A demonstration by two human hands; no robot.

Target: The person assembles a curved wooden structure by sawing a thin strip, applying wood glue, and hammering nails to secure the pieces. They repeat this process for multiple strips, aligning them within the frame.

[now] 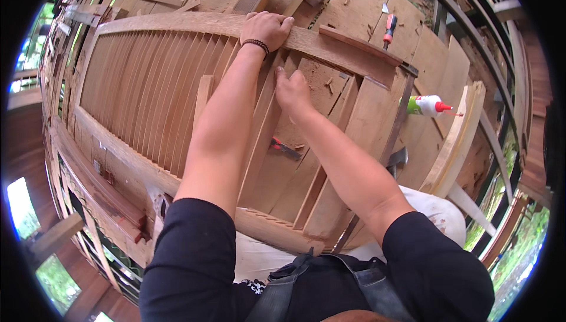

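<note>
A pale wooden louvered frame [177, 22] lies across the boards in front of me, its left part filled with a row of thin slats [147, 92]. My left hand [266, 30], with a dark beaded bracelet at the wrist, is closed over the frame's far rail. Just nearer and to the right, my right hand [293, 94] grips a wooden slat [259, 144] that spans the frame's opening, thumb up against its far end. My fingers partly hide that end, so I cannot tell whether it sits in its slot. Another slat [203, 97] rises beside my left forearm.
A red-and-black cutter [285, 148] lies inside the frame's opening. To the right are a screwdriver [389, 30], a glue bottle [425, 105] with a red nozzle, and a metal tool head [398, 157]. A wood strip [359, 45] rests along the far rail; shavings dot the boards.
</note>
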